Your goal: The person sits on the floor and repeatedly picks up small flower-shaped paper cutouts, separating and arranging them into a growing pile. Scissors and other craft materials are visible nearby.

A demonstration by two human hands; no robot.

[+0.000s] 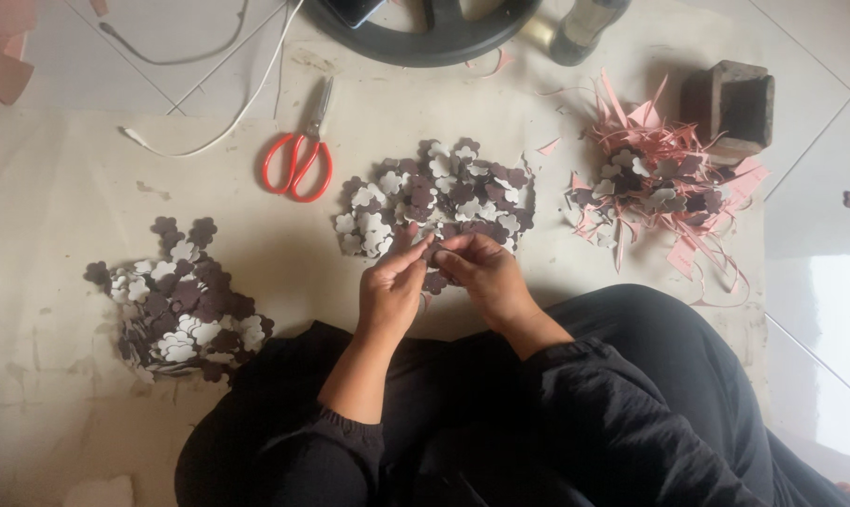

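My left hand [392, 286] and my right hand [481, 275] meet in front of me, fingertips pinched together on a small dark flower-shaped cutout [433, 254]. Just beyond them lies a middle pile of dark maroon and white flower cutouts [434, 192]. A second pile of the same cutouts [176, 305] sits to my left on the floor. At the right, a third heap of cutouts mixed with pink paper strips [655, 188] spreads out.
Red-handled scissors [298, 155] lie beyond the middle pile. A white cable [237, 113] runs across the floor at the back left. A brown block [730, 103] stands at the far right, a dark round object [425, 33] at the top. My black-clothed legs [556, 413] fill the foreground.
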